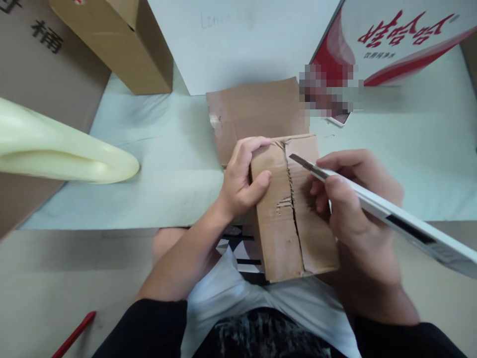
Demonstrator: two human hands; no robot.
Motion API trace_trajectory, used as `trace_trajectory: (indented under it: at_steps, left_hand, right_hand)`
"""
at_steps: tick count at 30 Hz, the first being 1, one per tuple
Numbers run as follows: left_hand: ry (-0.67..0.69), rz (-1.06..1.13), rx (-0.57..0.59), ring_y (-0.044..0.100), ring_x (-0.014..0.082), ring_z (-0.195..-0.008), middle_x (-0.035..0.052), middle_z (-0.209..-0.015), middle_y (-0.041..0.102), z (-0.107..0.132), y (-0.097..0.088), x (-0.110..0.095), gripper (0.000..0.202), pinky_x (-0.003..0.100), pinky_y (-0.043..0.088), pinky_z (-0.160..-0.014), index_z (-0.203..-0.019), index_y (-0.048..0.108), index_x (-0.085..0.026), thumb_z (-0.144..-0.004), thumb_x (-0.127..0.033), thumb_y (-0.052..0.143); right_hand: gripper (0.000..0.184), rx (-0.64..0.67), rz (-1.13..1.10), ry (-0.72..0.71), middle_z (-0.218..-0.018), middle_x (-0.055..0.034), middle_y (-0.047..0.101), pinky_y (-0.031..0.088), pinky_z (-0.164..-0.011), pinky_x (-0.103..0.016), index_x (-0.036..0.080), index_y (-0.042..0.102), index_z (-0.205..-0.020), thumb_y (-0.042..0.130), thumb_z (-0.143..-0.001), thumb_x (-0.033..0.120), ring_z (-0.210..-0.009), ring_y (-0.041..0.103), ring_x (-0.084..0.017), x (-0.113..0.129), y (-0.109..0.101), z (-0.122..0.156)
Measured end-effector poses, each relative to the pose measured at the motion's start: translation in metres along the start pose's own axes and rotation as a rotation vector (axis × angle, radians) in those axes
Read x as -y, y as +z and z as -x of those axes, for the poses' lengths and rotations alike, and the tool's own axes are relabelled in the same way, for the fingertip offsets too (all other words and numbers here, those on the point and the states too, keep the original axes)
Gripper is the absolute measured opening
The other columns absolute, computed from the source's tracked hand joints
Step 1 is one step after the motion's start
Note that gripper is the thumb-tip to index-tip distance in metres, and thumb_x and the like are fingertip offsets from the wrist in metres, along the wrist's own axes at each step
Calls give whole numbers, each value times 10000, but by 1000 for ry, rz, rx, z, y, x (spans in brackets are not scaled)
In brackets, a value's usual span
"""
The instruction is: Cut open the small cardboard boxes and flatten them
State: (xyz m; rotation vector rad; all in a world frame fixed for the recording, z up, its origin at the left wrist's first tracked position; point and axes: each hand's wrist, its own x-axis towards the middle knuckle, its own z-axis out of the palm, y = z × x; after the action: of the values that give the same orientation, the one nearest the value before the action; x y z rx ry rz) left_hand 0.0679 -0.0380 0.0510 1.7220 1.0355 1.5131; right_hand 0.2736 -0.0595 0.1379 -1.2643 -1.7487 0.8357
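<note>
A brown cardboard box (274, 233) is held over my lap at the table's front edge, with a ragged slit running down the middle of its top face. My left hand (246, 179) grips the box's left side, thumb on the top face and fingers over the far edge. In my right hand (357, 199) is a white utility knife (380, 206), its blade out and pointing to the upper left. The blade's tip is over the box near the upper end of the slit; whether it touches the cardboard I cannot tell.
Behind the box lies a flat cardboard piece (261, 107) on the pale green tablecloth (179, 164). A white box (246, 44), a tall brown carton (149, 54) and a red-and-white carton (402, 44) stand at the back. A pale yellow rounded object (74, 149) juts in from the left.
</note>
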Motion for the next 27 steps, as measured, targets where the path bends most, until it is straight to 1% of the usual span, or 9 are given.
trace_trajectory:
  at_steps: [4, 8, 11, 15, 21, 23, 27]
  left_hand:
    - [-6, 5, -14, 601, 339, -1251, 99, -1327, 629, 0, 0, 0, 514, 540, 495, -1117, -1323, 600, -290, -937, -629, 630]
    - [10, 9, -35, 614, 326, -1235, 87, -1314, 638, 0, 1, 1, 477, 537, 508, -1104, -1319, 616, -313, -946, -610, 632]
    - [-9, 30, -47, 615, 331, -1232, 84, -1301, 646, -1, 2, 2, 478, 551, 509, -1099, -1300, 629, -315, -937, -627, 638]
    - [-51, 72, -71, 605, 340, -1237, 95, -1283, 654, -2, 3, 0, 493, 555, 487, -1121, -1257, 645, -294, -912, -647, 665]
    - [-34, 25, -40, 598, 333, -1235, 92, -1302, 652, -1, 2, -1, 461, 545, 489, -1113, -1292, 625, -292, -952, -603, 618]
    - [-29, 22, -36, 598, 330, -1236, 88, -1307, 647, 0, 2, -1, 448, 545, 487, -1114, -1304, 618, -299, -962, -588, 609]
    - [-55, 61, -67, 603, 336, -1233, 88, -1289, 652, 0, 3, 0, 469, 548, 479, -1121, -1280, 634, -297, -937, -618, 637]
  right_hand:
    - [168, -62, 140, -68, -774, 9, 703, 520, -594, -317, 281, 683, -1043, 631, -985, 430, -640, 640, -162, 1, 8, -1]
    - [117, -69, 234, -114, -813, 8, 734, 553, -666, -335, 289, 684, -1056, 655, -975, 369, -662, 666, -165, 4, 12, -4]
    - [110, -63, 254, -122, -840, 2, 753, 566, -686, -337, 294, 684, -1058, 663, -976, 364, -685, 684, -173, 5, 13, -7]
    - [128, -58, 245, -106, -830, 1, 757, 557, -658, -336, 291, 684, -1040, 666, -975, 399, -669, 683, -178, 3, 12, -8]
    - [105, -58, 243, -74, -735, 21, 723, 516, -580, -315, 268, 672, -951, 656, -965, 371, -596, 645, -157, 2, 12, -7]
    - [104, -71, 230, -81, -737, 18, 725, 515, -570, -314, 272, 674, -959, 659, -962, 375, -594, 644, -158, 0, 13, -6]
    - [139, -97, 206, -77, -814, 1, 760, 552, -627, -336, 291, 684, -1045, 670, -965, 404, -666, 697, -180, -3, 14, -6]
